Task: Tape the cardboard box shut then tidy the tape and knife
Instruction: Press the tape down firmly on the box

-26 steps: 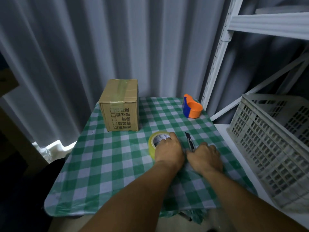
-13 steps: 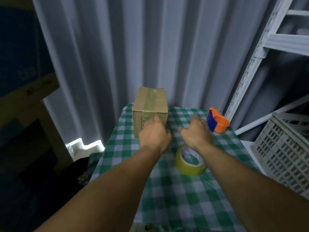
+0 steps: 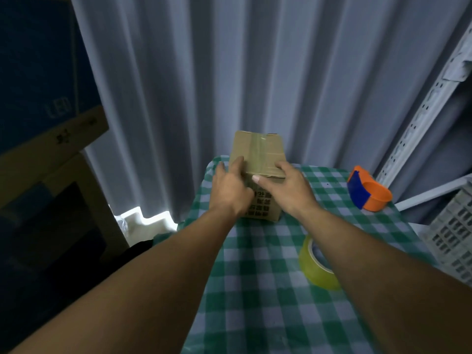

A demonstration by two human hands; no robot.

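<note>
Head view: left hand (image 3: pixel 229 190) and right hand (image 3: pixel 286 187) around cardboard box (image 3: pixel 258 154).

Box (image 3: pixel 258 154) behind tape roll (image 3: pixel 318 267); dispenser (image 3: pixel 369 191) to the right.

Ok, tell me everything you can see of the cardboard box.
The cardboard box is small, brown and upright at the far edge of the checked table. A strip of clear tape runs along the seam of its closed top. Dark print marks its near face. The left hand grips its left side; the right hand rests on its near top edge.
</note>
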